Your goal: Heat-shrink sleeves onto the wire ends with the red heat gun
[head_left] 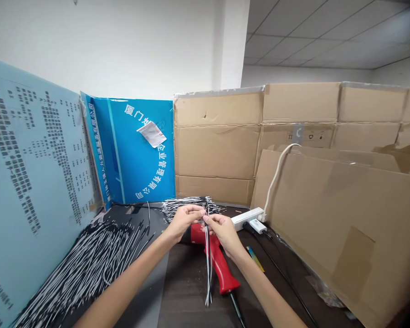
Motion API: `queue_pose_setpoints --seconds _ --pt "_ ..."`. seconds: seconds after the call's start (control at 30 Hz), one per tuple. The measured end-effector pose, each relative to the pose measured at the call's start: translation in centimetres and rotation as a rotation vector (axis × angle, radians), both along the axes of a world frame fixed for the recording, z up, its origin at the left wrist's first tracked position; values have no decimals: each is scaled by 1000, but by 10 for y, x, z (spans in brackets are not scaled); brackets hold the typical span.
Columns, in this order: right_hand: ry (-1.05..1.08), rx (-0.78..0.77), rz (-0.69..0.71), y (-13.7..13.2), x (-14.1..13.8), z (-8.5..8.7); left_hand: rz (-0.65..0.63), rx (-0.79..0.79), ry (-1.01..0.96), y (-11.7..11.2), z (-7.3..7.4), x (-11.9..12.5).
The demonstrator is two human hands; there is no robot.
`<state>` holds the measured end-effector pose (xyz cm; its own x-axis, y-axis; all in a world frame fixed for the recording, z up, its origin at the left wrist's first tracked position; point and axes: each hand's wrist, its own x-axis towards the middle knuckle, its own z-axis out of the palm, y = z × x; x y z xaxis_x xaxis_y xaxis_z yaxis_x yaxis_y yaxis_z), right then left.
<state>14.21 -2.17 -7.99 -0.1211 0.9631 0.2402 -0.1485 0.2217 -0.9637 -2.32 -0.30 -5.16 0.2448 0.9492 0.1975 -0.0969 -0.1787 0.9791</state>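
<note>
Dark table (pixel 187 291), backed by stacked tan cardboard boxes (pixel 218 150) and a blue printed board (pixel 140 168). Left hand (pixel 183 222) and right hand (pixel 222 232) pinched almost shut, fingertips meeting on a slim bunch of thin black-and-white wires (pixel 208 259), which hangs over a red-handled tool (pixel 218 264). Loose heap of similar wires (pixel 78 269) left of the hands.

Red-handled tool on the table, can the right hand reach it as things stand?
Probably yes: the red plastic-handled tool lies just below the right hand; only the pinched white-black wires hang between.
</note>
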Motion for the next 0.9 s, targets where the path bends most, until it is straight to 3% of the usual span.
queue_pose_setpoints --seconds 0.13,0.5,0.9 --pt "-3 17 -2 1 -1 -4 -35 -4 -38 2 -3 -2" --pt "57 19 21 -6 -3 -1 -12 249 25 -4 3 0" --pt "11 101 -7 -3 -4 -5 -28 243 5 -4 1 3"
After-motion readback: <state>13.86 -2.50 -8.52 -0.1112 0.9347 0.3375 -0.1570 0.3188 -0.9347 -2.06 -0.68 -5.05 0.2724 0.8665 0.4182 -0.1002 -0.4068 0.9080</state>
